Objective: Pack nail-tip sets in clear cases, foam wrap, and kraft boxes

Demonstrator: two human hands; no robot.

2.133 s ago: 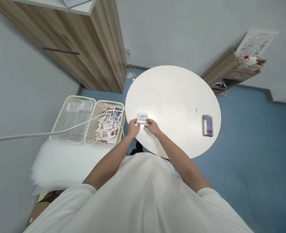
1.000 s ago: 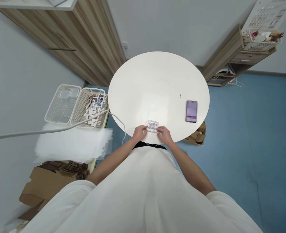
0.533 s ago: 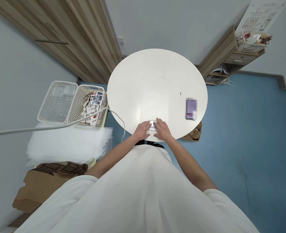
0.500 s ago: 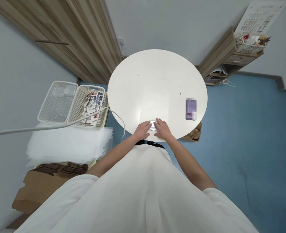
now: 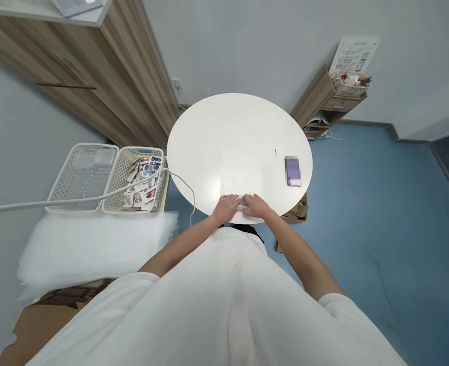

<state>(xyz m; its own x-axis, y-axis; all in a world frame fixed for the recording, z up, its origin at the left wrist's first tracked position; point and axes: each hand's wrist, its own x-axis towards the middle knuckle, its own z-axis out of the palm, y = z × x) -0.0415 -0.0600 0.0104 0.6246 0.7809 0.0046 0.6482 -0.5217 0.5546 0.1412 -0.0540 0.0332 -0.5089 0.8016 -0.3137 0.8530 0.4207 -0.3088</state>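
Both of my hands meet at the near edge of the white oval table (image 5: 239, 122). Between them is a small clear plastic case (image 5: 241, 203), partly covered by my fingers; what is inside it is too small to make out. My left hand (image 5: 226, 208) grips the case's left end, its fingers curled round it. At the right end, my right hand (image 5: 256, 207) holds the case with fingers bent over it.
A purple, pixelated flat item (image 5: 293, 171) lies at the table's right. To the left stand a white basket of clear boxes (image 5: 52, 195) and another of printed cards (image 5: 112, 195). White sheets (image 5: 94, 249) lie below, and a pale cable (image 5: 75, 202) crosses the baskets.
My fingers, flatter on the case before, are now curled round its two ends. The whole view has shifted, so the table and shelf appear lower and the shelf further left.
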